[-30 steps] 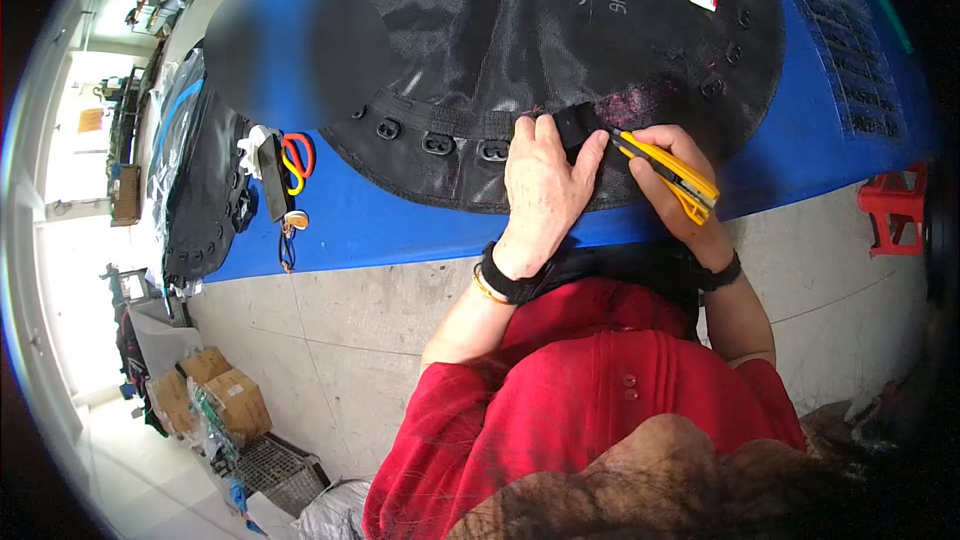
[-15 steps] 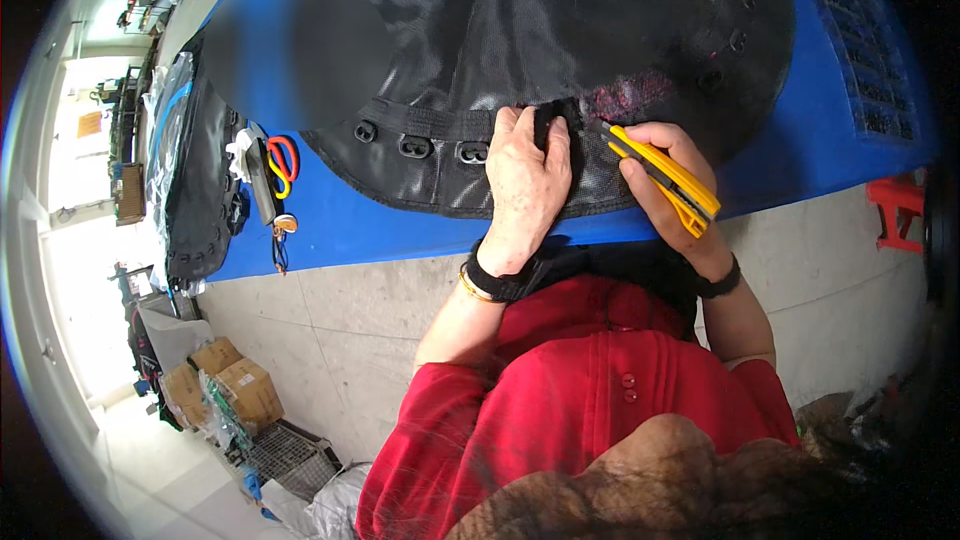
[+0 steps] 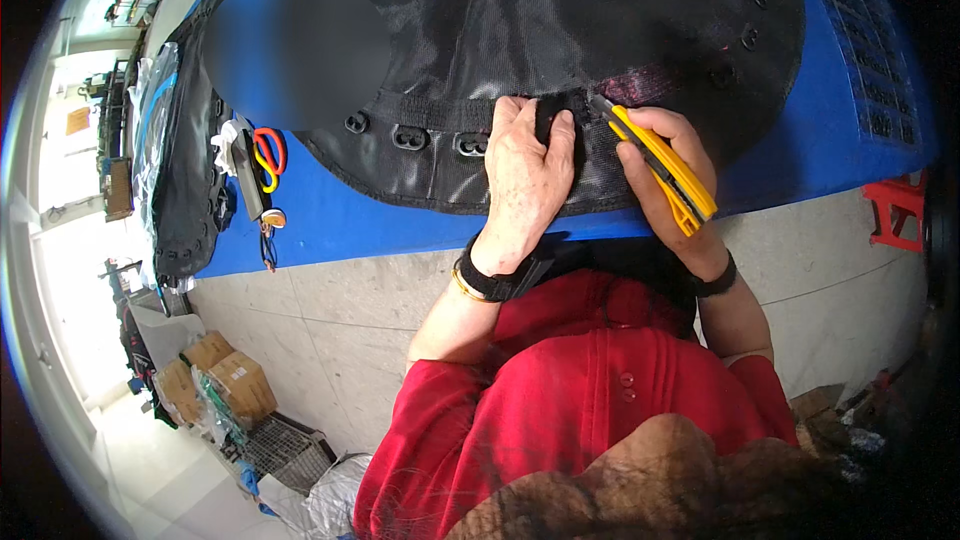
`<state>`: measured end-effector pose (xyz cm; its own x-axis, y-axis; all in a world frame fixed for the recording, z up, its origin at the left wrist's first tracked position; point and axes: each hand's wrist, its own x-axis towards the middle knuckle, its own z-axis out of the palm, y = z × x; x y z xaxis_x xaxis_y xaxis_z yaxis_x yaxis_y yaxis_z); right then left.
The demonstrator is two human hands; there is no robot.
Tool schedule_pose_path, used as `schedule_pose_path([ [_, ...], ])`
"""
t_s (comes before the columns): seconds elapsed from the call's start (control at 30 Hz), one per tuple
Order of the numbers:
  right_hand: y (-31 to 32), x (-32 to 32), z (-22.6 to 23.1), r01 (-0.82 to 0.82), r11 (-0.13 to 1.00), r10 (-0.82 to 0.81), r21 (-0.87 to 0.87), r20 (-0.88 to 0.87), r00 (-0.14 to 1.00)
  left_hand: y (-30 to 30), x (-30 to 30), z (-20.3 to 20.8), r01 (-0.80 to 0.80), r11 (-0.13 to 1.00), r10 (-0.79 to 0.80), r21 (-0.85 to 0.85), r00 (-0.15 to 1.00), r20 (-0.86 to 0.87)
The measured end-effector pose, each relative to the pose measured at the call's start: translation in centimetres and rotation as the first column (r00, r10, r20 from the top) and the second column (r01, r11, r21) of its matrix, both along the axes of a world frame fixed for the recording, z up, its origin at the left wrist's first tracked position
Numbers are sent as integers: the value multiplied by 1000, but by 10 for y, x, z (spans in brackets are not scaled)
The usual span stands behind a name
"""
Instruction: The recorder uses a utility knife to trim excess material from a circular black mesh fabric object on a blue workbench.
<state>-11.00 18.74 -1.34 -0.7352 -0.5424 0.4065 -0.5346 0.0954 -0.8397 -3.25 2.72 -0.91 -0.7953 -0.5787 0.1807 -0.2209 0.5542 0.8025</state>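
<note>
A large black mesh mat [image 3: 480,30] with a curved, bound edge lies over the table. A black webbing strap [image 3: 432,112] runs along its near side, with several black plastic loops [image 3: 410,138] fixed beside it. My left hand [image 3: 525,175] presses on the mat, thumb and bent fingers closed around a raised fold of the strap. In my right hand [image 3: 697,152] is a yellow utility knife [image 3: 662,162]. Its blade tip points at the strap, just right of my left thumb; whether it touches cannot be made out. Reddish-purple threads [image 3: 638,86] show beyond the blade.
Scissors with red and yellow handles [image 3: 268,158] lie on the blue tabletop [image 3: 310,230], beside a dark grey tool [image 3: 247,175]. Another black mat [image 3: 190,210] sits at the left end. A red stool [image 3: 897,212] stands right; cardboard boxes [image 3: 240,385] are on the floor lower left.
The knife and my right hand have shifted slightly up and left, bringing the blade closer to the strap. My left hand keeps its hold. The whole view has shifted a little.
</note>
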Motion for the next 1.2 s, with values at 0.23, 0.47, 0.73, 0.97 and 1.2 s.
schedule_pose_path([
  [0.23,-1,0,0,17,1000,-17,-16,-23,1000,-1,-1,-1,8,1000,-8,-16,1000,7],
  [0.47,-1,-3,-7,-22,998,18,-61,-63,998,-3,1,-1,17,1000,-17,5,1000,-5],
  [0.73,4,-3,-6,-35,999,34,-37,-33,999,-3,0,0,11,1000,-10,-22,999,33],
  [0.97,-3,0,-1,12,998,-13,-57,-14,1000,-4,1,-3,11,1000,-11,-26,1000,22],
  [1.2,0,-2,-4,1,1000,-3,-32,-66,998,-2,1,-1,17,1000,-17,-23,1000,25],
])
